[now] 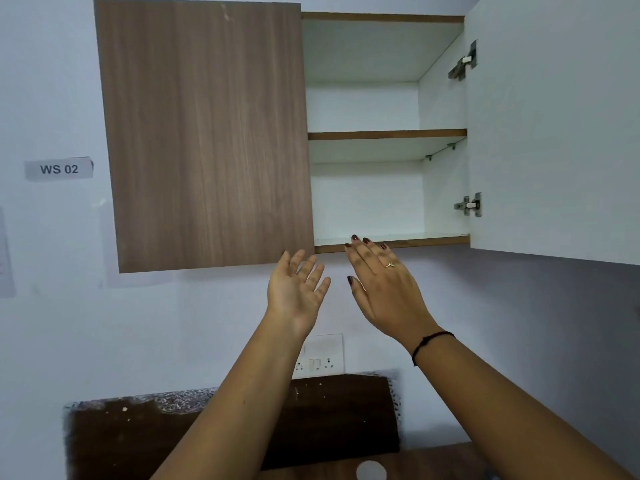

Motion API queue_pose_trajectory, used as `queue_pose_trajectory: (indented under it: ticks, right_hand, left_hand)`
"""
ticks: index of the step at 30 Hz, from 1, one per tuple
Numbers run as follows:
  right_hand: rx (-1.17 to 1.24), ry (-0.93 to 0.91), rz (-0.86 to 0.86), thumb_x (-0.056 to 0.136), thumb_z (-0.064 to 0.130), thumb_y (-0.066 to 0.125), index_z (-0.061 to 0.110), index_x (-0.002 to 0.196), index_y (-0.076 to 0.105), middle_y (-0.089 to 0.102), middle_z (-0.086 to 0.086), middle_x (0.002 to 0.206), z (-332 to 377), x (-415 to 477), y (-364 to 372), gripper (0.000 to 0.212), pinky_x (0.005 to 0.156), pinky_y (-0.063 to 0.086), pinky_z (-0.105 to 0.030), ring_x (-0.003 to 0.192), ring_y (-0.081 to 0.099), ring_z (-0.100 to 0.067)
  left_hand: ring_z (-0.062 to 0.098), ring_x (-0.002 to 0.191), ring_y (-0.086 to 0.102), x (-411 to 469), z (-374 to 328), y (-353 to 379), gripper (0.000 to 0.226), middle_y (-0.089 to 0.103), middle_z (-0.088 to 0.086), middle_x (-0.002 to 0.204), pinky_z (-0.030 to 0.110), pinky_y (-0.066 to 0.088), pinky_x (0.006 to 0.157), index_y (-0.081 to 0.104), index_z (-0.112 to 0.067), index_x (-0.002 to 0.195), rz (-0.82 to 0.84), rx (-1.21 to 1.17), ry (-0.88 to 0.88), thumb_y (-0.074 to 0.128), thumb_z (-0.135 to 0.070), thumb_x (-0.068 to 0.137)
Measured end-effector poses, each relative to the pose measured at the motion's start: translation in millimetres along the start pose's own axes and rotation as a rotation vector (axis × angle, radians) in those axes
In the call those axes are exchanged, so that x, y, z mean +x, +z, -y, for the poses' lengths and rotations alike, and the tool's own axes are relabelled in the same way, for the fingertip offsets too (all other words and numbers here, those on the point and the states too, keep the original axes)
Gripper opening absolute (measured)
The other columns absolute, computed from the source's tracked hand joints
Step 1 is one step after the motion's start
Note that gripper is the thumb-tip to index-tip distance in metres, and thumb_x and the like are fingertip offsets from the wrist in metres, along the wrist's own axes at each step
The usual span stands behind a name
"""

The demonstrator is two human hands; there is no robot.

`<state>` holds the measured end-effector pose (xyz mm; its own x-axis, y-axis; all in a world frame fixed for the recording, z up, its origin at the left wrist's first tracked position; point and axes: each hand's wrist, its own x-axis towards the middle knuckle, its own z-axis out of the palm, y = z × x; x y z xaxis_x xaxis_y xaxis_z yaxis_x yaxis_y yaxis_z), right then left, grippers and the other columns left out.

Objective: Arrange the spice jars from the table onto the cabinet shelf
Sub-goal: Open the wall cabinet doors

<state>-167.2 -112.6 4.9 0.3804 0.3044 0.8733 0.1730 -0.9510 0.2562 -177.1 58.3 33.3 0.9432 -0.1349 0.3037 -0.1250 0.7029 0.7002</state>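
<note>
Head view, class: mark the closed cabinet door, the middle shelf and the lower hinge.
closed cabinet door (pixel 207 140), head view, middle of its wood-grain face.
middle shelf (pixel 387 134), head view, on its brown front edge.
lower hinge (pixel 469 205), head view, on its metal body by the open door.

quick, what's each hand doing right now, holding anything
Left hand: open, palm showing, fingers spread, holding nothing.
Right hand: open, fingers straight, raised by the front edge of the bottom shelf, holding nothing.
</note>
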Motion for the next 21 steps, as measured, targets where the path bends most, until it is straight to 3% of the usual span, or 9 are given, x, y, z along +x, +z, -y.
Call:
queue_pose_trajectory:
  ticks: [3, 6, 12, 16, 19, 21]
  right_hand:
    - [0.277, 0.174, -0.088, 0.101, 0.033, 0.035, 0.013, 0.153, 0.029, 0.031, -0.003, 0.159, 22.7, 5.5, 17.0, 0.056, 0.12, 0.027, -0.034, 0.147, 0.029, -0.017]
    - [0.494, 0.331, -0.16, 0.103, 0.03, 0.039, 0.016, 0.155, 0.026, 0.027, 0.001, 0.161, 45.3, 12.2, 38.6, 0.055, 0.119, 0.023, -0.029, 0.148, 0.024, -0.014]
    - [0.975, 0.712, -0.184, 0.104, 0.033, 0.042, 0.023, 0.153, 0.03, 0.031, 0.006, 0.158, 77.7, 30.3, 84.3, 0.052, 0.116, 0.025, -0.025, 0.146, 0.028, -0.012]
    - [1.312, 0.953, -0.164, 0.103, 0.035, 0.043, 0.026, 0.151, 0.033, 0.035, 0.005, 0.156, 88.3, 45.3, 111.9, 0.05, 0.119, 0.03, -0.036, 0.145, 0.032, -0.015]
    - [1.494, 1.046, -0.115, 0.102, 0.038, 0.044, 0.029, 0.15, 0.035, 0.035, 0.005, 0.156, 91.4, 53.1, 130.4, 0.049, 0.117, 0.032, -0.038, 0.144, 0.034, -0.018]
    - [1.71, 1.154, -0.076, 0.103, 0.037, 0.045, 0.029, 0.15, 0.036, 0.035, 0.006, 0.156, 91.0, 57.6, 139.0, 0.048, 0.113, 0.031, -0.035, 0.143, 0.034, -0.018]
  left_hand:
    - [0.018, 0.135, 0.049, 4.6, -10.5, -4.0, 0.046, 0.054, -0.001, 0.145, 0.042, 0.037, 0.116, 0.048, -0.02, 0.144, 0.032, 0.348, 0.15, 0.041, -0.042, 0.104]
    - [0.005, 0.137, 0.04, 16.9, -17.3, -10.0, 0.046, 0.044, -0.017, 0.148, 0.027, 0.03, 0.114, 0.04, -0.031, 0.148, 0.104, 0.747, 0.329, 0.038, -0.046, 0.105]
    - [-0.009, 0.133, 0.029, 52.9, -35.9, -24.0, 0.048, 0.034, -0.018, 0.15, -0.004, 0.018, 0.102, 0.029, -0.021, 0.154, 0.334, 1.479, 0.688, 0.036, -0.029, 0.107]
    - [0.014, 0.148, 0.028, 84.8, -49.2, -26.7, 0.056, 0.03, -0.001, 0.162, 0.026, 0.021, 0.117, 0.023, -0.018, 0.157, 0.412, 1.989, 0.842, 0.03, -0.04, 0.106]
    - [0.017, 0.148, 0.029, 109.7, -52.5, -23.0, 0.067, 0.031, 0.001, 0.161, 0.035, 0.021, 0.121, 0.023, -0.019, 0.157, 0.503, 2.289, 0.886, 0.016, -0.053, 0.1]
    - [0.018, 0.148, 0.029, 128.9, -51.5, -19.9, 0.066, 0.032, 0.003, 0.161, 0.038, 0.019, 0.123, 0.025, -0.018, 0.156, 0.575, 2.442, 0.936, 0.017, -0.053, 0.101]
